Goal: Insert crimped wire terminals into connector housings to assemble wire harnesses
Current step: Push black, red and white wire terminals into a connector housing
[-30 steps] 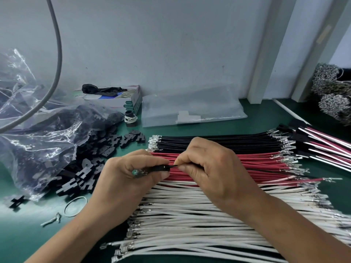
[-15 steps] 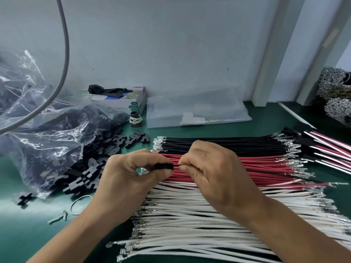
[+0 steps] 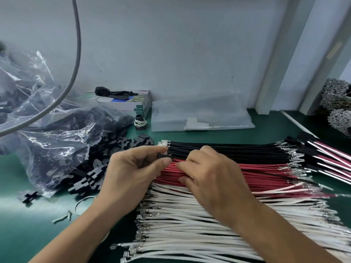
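Note:
My left hand (image 3: 133, 173) pinches a small black connector housing (image 3: 164, 156) between thumb and forefinger, just above the left ends of the wire rows. Black wires (image 3: 228, 150), red wires (image 3: 266, 168) and white wires (image 3: 190, 224) lie side by side in rows, with metal terminals at both ends. My right hand (image 3: 212, 179) lies over the red row. Its fingers curl down into the red wires close to the housing, and its thumb is hidden. Loose black housings (image 3: 91, 168) spill from a clear bag (image 3: 47, 145) on the left.
Assembled harnesses (image 3: 326, 158) lie at the right edge below silvery terminal bundles (image 3: 338, 103). A cardboard box (image 3: 133, 103) and a flat plastic bag (image 3: 199, 118) sit against the back wall. A rubber band (image 3: 83, 204) lies on the green mat. A grey cable (image 3: 76, 54) hangs at upper left.
Both hands moved a little up and away. My right hand left the housing's end and dropped its fingertips onto the red wires. My left hand still holds the housing.

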`<state>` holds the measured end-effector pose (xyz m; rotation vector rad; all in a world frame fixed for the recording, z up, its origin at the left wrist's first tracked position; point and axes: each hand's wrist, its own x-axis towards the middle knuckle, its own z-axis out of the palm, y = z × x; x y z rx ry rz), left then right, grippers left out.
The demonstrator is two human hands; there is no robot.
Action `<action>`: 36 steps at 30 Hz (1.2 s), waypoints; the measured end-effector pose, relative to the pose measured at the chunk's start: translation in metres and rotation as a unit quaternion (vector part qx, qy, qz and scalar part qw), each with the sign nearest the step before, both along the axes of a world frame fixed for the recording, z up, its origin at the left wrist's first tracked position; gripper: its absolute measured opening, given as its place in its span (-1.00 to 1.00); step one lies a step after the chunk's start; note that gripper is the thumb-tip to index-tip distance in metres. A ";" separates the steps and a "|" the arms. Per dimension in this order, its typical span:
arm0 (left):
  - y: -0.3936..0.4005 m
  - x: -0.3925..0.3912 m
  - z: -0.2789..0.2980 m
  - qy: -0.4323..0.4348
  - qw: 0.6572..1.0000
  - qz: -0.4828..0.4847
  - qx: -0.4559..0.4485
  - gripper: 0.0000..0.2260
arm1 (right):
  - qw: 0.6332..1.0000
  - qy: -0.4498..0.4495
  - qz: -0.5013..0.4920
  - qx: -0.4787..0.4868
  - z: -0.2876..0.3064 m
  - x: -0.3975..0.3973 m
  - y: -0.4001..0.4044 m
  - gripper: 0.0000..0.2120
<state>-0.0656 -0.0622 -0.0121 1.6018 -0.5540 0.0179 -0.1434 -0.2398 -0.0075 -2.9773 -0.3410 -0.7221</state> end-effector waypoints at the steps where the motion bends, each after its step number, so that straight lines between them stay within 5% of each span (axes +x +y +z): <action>1: -0.001 0.001 0.000 0.004 1.000 0.001 0.005 -0.78 | 1.000 0.001 -0.005 0.003 -0.001 0.001 0.000 -0.87; 12: 0.005 0.004 0.010 -0.004 1.000 -0.001 -0.002 -0.78 | 0.991 -0.042 -0.006 0.125 0.010 -0.010 -0.010 -0.91; 16: 0.006 0.004 0.017 0.098 0.992 -0.033 -0.066 -0.74 | 0.987 -0.062 0.033 0.143 0.017 -0.015 -0.019 -0.78; 20: 0.007 0.004 0.020 0.204 0.973 -0.070 -0.082 -0.73 | 0.986 -0.059 0.026 0.154 0.024 -0.018 -0.018 -0.94; 23: 0.009 0.006 0.022 0.243 0.960 -0.087 -0.105 -0.72 | 0.987 -0.063 0.044 0.142 0.027 -0.019 -0.019 -0.86; 36: 0.014 0.011 0.020 0.248 0.954 -0.122 -0.117 -0.62 | 0.967 -0.146 0.005 0.210 0.021 -0.018 -0.015 -0.92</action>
